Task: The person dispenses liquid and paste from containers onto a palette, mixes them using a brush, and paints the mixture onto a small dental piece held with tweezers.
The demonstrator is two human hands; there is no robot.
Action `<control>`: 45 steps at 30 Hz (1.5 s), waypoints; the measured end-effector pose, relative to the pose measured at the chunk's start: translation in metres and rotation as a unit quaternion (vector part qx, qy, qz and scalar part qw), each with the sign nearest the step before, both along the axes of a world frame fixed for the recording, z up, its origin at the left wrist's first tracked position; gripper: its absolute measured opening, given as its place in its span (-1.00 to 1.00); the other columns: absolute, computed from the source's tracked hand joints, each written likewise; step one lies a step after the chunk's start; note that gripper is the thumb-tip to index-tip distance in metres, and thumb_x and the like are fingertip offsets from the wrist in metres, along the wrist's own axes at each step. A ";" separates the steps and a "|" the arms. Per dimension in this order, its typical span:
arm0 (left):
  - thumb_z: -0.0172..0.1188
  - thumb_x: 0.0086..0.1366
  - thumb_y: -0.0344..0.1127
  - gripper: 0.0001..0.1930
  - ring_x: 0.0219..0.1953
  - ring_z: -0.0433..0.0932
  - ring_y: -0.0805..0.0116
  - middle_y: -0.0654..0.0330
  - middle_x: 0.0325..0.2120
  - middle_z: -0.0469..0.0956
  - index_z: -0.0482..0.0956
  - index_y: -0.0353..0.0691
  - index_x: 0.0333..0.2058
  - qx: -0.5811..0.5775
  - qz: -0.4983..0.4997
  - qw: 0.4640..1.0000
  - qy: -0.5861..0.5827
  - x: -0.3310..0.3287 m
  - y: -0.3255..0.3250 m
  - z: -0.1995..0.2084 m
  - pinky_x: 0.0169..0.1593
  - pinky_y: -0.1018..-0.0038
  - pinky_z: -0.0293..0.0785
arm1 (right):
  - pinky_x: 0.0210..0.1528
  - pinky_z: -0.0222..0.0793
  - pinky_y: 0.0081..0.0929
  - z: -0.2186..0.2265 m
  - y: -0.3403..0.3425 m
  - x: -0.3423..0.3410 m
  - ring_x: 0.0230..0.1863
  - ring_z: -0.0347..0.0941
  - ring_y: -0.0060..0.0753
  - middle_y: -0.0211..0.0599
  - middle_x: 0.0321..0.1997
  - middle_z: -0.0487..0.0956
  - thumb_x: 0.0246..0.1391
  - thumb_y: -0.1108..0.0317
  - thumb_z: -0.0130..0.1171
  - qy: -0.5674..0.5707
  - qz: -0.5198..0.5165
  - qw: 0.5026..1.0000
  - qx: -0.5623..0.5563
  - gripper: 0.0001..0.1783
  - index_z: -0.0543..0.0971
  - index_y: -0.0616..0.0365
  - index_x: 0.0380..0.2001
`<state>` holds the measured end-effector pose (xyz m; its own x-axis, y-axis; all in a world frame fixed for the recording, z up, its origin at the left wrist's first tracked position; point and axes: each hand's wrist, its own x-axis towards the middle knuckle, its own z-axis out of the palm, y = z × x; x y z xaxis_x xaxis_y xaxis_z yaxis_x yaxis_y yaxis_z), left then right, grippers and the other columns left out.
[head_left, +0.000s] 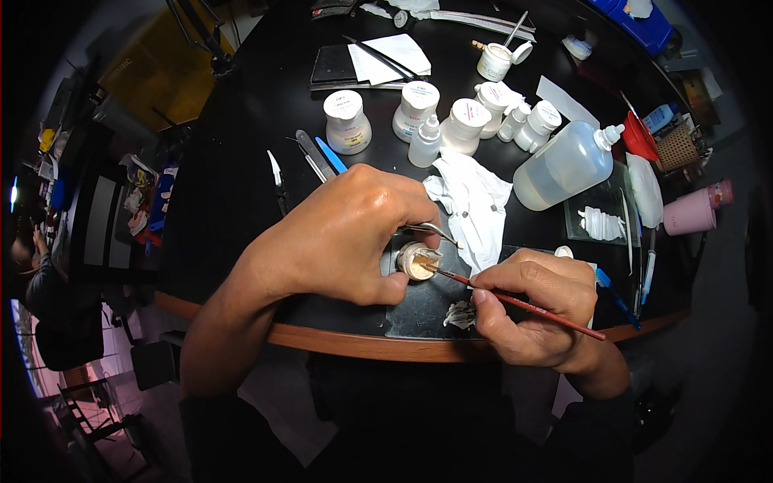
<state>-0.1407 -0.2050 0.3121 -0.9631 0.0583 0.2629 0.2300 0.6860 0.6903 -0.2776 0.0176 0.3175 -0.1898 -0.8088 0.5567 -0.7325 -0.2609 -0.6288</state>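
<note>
Right hand (535, 310) nearest the lens, at the table's front edge: fingers pinched closed on a thin red-handled brush (515, 301). Brush long axis runs lower right to upper left, tip pointing up-left and touching a small pale, rounded dental piece (418, 261). Left hand (342, 237) curled over that piece, thumb and fingers closed around it, holding it just above a dark flat slab (423, 310) at the table edge; a slim shiny metal tool (431, 232) also sticks out of this grip, pointing right. A whitish wet blob of paste (460, 314) sits on the slab, just beside the right fingertips. Crumpled white tissue (471, 205) lies just behind both hands. Farther back, a row of small white cylindrical jars (347, 122) with a small dropper bottle (425, 142) among them. To the right, a translucent plastic squeeze bottle (568, 165) lies on its side, nozzle pointing right. Left of the hands, metal hand instruments (316, 155) lie on the glossy black table (233, 201), which has a wood-coloured rim.
</note>
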 end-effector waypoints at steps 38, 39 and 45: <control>0.37 -0.04 -0.44 -0.58 -0.48 0.59 0.45 0.16 -0.31 0.70 0.74 -0.38 -0.12 0.073 0.015 0.995 -0.063 0.010 -0.014 0.019 -0.43 0.53 0.44 | -0.53 0.45 -0.55 -0.003 0.016 -0.010 -0.57 0.56 -0.47 -0.12 -0.48 0.64 0.11 0.60 0.20 -0.106 0.012 0.982 -0.153 -0.88 0.57 0.37 -0.25; 0.37 -0.04 -0.44 -0.58 -0.48 0.59 0.45 0.16 -0.31 0.70 0.74 -0.38 -0.12 0.070 0.014 0.996 -0.061 0.011 -0.016 0.021 -0.43 0.53 0.44 | -0.49 0.51 -0.55 -0.003 0.015 -0.009 -0.53 0.62 -0.44 -0.10 -0.46 0.66 0.14 0.61 0.20 -0.100 0.002 0.983 -0.152 -0.87 0.57 0.39 -0.22; 0.23 0.49 -0.37 -0.78 -0.37 0.63 0.46 0.12 -0.43 0.72 0.75 -0.40 -0.08 0.102 0.048 0.992 -0.052 0.008 -0.013 0.016 -0.29 0.48 0.49 | -0.25 0.64 -0.53 0.000 0.011 -0.012 -0.30 0.73 -0.38 -0.01 -0.32 0.72 0.20 0.62 0.25 -0.106 -0.005 0.985 -0.140 -0.86 0.60 0.36 -0.17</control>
<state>-0.1325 -0.2181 0.3276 -0.9840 -0.0797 0.1595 0.0911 0.5445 0.8338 -0.2893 0.0281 0.3171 -0.3323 -0.6273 0.7043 -0.5965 -0.4386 -0.6722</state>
